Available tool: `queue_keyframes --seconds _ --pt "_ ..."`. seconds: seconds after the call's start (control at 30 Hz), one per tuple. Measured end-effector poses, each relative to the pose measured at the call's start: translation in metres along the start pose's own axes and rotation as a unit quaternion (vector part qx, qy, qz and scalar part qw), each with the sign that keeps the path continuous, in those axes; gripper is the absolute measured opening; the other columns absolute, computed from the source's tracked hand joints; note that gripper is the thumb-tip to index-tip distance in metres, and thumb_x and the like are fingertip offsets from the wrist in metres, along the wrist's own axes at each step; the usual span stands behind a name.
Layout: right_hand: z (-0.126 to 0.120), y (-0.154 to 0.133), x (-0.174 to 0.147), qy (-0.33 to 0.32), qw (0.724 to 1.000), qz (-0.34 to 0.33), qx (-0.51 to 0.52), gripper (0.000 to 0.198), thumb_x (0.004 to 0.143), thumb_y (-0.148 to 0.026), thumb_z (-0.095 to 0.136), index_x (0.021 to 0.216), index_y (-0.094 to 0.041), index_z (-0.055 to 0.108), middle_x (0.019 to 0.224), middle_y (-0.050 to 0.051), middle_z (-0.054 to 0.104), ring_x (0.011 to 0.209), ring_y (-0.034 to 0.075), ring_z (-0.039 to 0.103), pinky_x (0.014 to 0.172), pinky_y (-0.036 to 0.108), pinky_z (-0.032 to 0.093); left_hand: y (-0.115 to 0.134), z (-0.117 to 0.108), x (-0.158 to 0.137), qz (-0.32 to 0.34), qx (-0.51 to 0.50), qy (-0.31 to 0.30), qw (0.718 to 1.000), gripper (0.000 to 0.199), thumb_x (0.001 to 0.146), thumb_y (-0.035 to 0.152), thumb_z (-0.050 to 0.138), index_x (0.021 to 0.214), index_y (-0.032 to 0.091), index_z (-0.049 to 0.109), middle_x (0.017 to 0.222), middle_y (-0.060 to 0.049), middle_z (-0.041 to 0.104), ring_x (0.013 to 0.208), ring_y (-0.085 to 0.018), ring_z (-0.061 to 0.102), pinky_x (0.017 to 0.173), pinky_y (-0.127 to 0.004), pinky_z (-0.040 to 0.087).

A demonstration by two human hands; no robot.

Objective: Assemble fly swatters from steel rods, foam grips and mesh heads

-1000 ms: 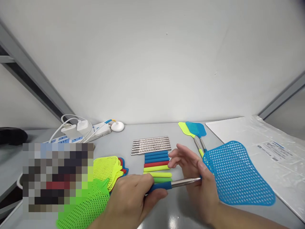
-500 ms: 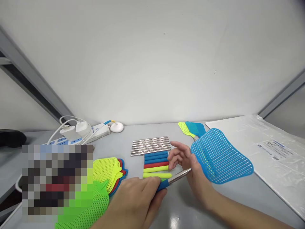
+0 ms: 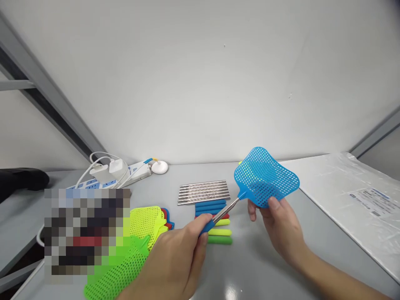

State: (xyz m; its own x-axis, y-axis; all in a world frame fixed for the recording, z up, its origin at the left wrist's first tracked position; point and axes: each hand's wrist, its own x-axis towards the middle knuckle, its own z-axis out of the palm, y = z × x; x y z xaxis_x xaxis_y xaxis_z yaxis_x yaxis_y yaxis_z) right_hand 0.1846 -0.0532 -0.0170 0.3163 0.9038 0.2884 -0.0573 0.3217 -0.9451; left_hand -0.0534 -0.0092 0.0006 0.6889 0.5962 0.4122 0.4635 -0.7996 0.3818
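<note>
Blue swatter (image 3: 266, 176), just one: left hand (image 3: 178, 250) wrapped round its handle (image 3: 208, 227), right hand (image 3: 283, 225) pinching its edge, thumb uppermost; nearby, two yellow tubes (image 3: 221, 232), one green tube (image 3: 221, 240).

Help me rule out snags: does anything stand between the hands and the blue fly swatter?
Nothing visible does. The left hand directly grips the handle of the blue fly swatter, and the right hand has its thumb over the near edge. Coloured tubes lie on the table, not between hand and swatter.
</note>
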Motion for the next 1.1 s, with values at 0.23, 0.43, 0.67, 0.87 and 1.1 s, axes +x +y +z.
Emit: queue_keyframes --seconds 0.23,0.43,0.67,0.87,1.1 --pt "-0.018 -0.015 0.024 0.112 0.992 0.036 -0.035 0.038 0.089 -0.055 0.056 0.072 -0.022 0.052 0.061 -0.003 0.052 0.053 0.013 0.049 0.049 0.026 0.042 0.017 -0.008 0.007 0.110 -0.061 -0.142 0.982 0.033 0.091 0.013 0.039 0.119 0.029 0.046 0.082 0.000 0.061 0.068 -0.015 0.060 0.059 -0.026 0.046" --pt "-0.042 -0.029 0.054 0.024 0.986 0.054 -0.153 0.049 0.090 -0.068 0.040 0.083 -0.023 0.060 0.071 0.001 0.063 0.062 0.018 0.057 0.058 0.029 0.046 0.053 0.021 0.025 0.243 0.016 -0.192 0.951 0.020 0.097 0.032 0.043 0.112 0.025 0.054 0.075 -0.001 0.062 0.063 -0.017 0.058 0.052 -0.027 0.042" --pt "-0.089 -0.021 0.079 0.121 0.910 -0.021 -0.395 0.051 0.095 -0.062 0.028 0.086 -0.022 0.058 0.069 0.001 0.061 0.067 0.019 0.056 0.064 0.029 0.041 0.091 0.041 0.062 0.044 -0.026 -0.224 0.973 0.081 0.084 0.068 0.052 0.149 0.024 0.031 0.114 -0.010 0.066 0.099 -0.030 0.063 0.084 -0.040 0.049" --pt "-0.104 -0.004 0.092 0.103 0.866 0.040 -0.488 0.034 0.095 -0.045 0.042 0.083 -0.020 0.062 0.070 0.003 0.064 0.072 0.019 0.060 0.066 0.029 0.041 0.090 0.063 0.099 -0.034 -0.025 -0.198 0.979 0.058 0.091 0.062 0.046 0.138 0.029 0.047 0.109 -0.009 0.066 0.098 -0.029 0.063 0.079 -0.038 0.047" --pt "-0.110 0.015 0.100 0.062 0.814 0.114 -0.566 0.031 0.095 -0.037 0.056 0.117 -0.017 0.059 0.116 0.008 0.062 0.097 0.019 0.063 0.084 0.041 0.053 0.087 0.082 0.115 -0.005 -0.034 -0.177 0.984 0.040 0.083 0.060 0.058 0.099 0.024 0.063 0.085 -0.003 0.064 0.082 -0.022 0.060 0.067 -0.028 0.042"
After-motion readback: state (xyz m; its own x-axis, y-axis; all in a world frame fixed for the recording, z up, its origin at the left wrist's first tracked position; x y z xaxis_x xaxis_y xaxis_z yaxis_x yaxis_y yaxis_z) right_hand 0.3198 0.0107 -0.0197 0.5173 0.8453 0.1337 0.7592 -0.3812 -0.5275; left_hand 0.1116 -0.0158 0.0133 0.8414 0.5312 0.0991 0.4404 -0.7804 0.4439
